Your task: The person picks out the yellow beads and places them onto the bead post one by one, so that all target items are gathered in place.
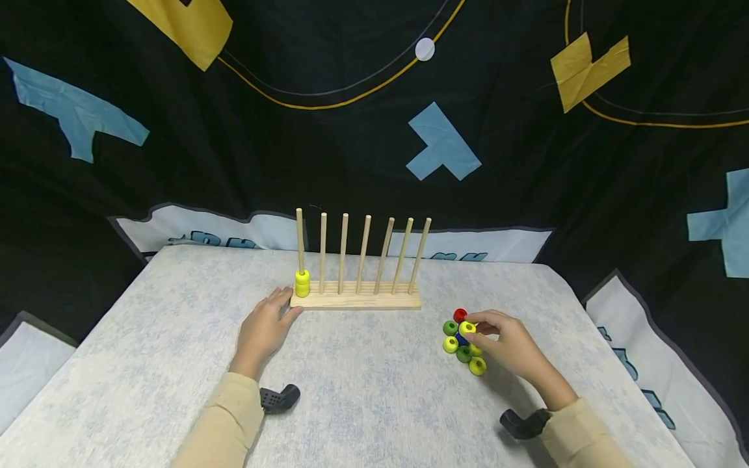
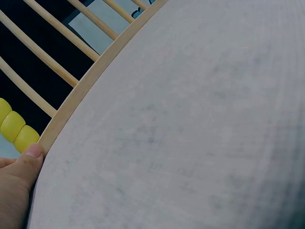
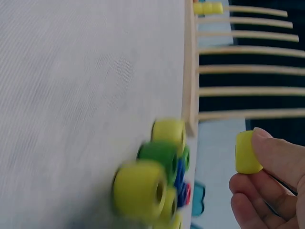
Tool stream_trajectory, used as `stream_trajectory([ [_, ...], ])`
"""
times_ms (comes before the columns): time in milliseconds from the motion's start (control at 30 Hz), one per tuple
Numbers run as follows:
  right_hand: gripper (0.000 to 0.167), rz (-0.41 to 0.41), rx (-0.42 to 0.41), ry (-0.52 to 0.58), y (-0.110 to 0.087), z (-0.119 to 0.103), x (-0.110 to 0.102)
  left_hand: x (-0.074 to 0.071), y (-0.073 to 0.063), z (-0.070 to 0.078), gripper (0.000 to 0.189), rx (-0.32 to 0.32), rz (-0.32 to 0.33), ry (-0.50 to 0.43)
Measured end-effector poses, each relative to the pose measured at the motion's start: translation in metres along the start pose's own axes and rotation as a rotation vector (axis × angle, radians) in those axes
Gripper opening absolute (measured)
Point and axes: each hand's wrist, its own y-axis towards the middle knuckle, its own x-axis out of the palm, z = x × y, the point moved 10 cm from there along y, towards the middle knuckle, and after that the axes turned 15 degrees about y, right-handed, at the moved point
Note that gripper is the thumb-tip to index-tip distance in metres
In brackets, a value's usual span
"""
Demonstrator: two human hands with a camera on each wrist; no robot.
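Observation:
Thumb and fingers of my right hand (image 1: 515, 344) pinch a yellow bead (image 3: 247, 152), raised over a cluster of loose beads. That cluster has a red bead (image 1: 460, 315), a blue bead (image 1: 461, 340), green beads (image 1: 464, 354) and several yellow beads (image 1: 477, 366). Farther left, a wooden peg rack (image 1: 357, 301) with a row of several upright pegs stands on the table. Three yellow beads (image 2: 13, 125) are stacked on its leftmost peg. My left hand (image 1: 263, 333) grips the left end of the rack's base, thumb at the front edge; its other fingers are partly hidden in the left wrist view.
Both hands work over a pale, mottled table (image 1: 363, 390). Behind it hangs a dark cloth (image 1: 328, 162) with blue and yellow shapes. A black wrist device (image 1: 281, 398) sticks out from the left sleeve, and another black device (image 1: 523, 424) from the right.

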Motion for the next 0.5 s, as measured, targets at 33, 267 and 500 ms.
stream_trajectory([
  [33,0.031,-0.007,-0.006,0.008,0.002,-0.004,0.004,0.0,0.0,0.0,0.059,0.001,0.001,-0.001],
  [267,0.031,-0.083,-0.071,0.076,0.016,-0.039,0.035,0.0,0.0,0.0,0.059,0.0,0.003,-0.001],
  [500,0.03,-0.152,-0.149,0.146,0.029,-0.068,0.065,0.001,0.0,0.0,0.059,-0.002,-0.003,-0.001],
])
